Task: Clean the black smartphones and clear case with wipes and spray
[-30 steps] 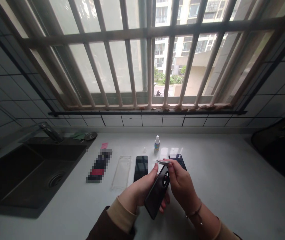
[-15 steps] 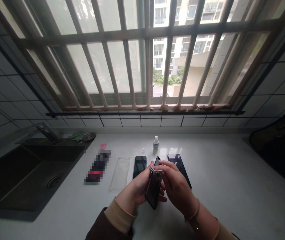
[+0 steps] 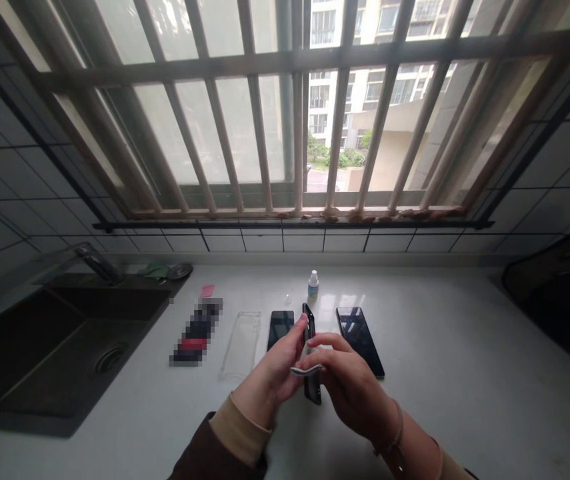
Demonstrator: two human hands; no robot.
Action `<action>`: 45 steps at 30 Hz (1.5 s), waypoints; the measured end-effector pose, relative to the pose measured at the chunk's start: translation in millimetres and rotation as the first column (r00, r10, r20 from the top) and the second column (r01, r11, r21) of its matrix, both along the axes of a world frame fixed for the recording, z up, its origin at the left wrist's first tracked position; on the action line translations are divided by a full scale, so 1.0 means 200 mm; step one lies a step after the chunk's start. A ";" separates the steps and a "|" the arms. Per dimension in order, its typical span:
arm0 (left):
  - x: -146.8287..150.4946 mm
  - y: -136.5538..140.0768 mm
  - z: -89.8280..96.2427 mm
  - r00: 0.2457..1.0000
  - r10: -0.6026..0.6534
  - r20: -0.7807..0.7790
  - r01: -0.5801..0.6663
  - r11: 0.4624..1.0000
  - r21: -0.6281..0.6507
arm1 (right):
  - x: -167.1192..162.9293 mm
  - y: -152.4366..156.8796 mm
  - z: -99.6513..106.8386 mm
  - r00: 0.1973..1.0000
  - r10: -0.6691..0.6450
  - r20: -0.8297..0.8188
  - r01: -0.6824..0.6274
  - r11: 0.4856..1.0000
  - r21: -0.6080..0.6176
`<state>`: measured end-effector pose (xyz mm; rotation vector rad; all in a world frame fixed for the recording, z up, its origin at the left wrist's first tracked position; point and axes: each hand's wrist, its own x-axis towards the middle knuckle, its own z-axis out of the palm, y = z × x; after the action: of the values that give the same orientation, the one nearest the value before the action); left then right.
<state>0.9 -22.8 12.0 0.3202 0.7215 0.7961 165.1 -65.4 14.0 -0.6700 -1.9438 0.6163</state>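
My left hand (image 3: 279,370) is closed around a black phone case (image 3: 313,393), held nearly edge-on above the counter. Whether a phone sits inside it, I cannot tell. My right hand (image 3: 352,380) pinches a small folded grey-white cloth (image 3: 306,370) against the case, its fingertips near the case's edge. Behind my left hand lies a dark phone (image 3: 281,325), partly hidden. Another black phone (image 3: 361,340) rests to the right, beyond my right hand. Left of the hands is a clear phone case (image 3: 241,345).
A small white bottle (image 3: 313,287) stands behind the hands. Further left lie a blurred-out dark item (image 3: 197,333) and a pink slip (image 3: 207,291). The sink (image 3: 69,347) with its faucet (image 3: 99,265) is at the left; a dark bag-like object (image 3: 559,293) is at the right edge.
The black case has turned more edge-on and upright in my left hand. My right hand has moved the cloth down along it, toward me.
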 end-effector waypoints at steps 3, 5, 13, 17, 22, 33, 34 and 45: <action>0.00 0.01 0.01 0.993 0.117 -0.017 -0.118 0.992 -0.045 | -0.01 -0.02 0.01 1.000 0.018 -0.009 -0.018 1.000 0.002; 0.00 0.02 0.02 0.982 0.186 -0.028 -0.187 0.980 -0.060 | -0.01 -0.02 0.02 1.000 0.030 -0.008 -0.029 1.000 0.009; -0.04 0.06 0.05 0.955 0.294 0.048 -0.291 0.955 -0.061 | -0.01 -0.01 -0.01 0.994 -0.105 0.038 0.100 0.990 0.104; -0.06 0.07 0.04 0.949 0.301 0.099 -0.295 0.953 -0.070 | 0.00 0.00 -0.01 0.992 -0.120 0.033 0.117 0.989 0.092; -0.08 0.06 0.06 0.956 0.289 0.055 -0.289 0.957 -0.015 | 0.01 0.00 -0.02 0.966 -0.244 -0.083 0.229 0.960 -0.160; -0.04 0.05 -0.03 0.929 0.182 -0.322 -0.127 0.975 0.185 | -0.02 0.13 -0.14 0.877 -0.405 -0.260 0.007 0.551 -0.835; -0.04 0.05 -0.05 0.919 0.166 -0.357 -0.094 0.973 0.210 | -0.02 0.13 -0.14 0.898 -0.375 -0.231 0.005 0.533 -0.846; -0.08 0.07 -0.12 0.309 0.495 -0.812 0.458 0.671 0.583 | 0.04 0.19 -0.19 0.802 -0.445 0.398 0.592 0.679 -0.434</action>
<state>-15.5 -8.9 -11.9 1.7486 1.5369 0.8515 172.9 -28.0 -23.7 -1.6873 -1.6655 0.7338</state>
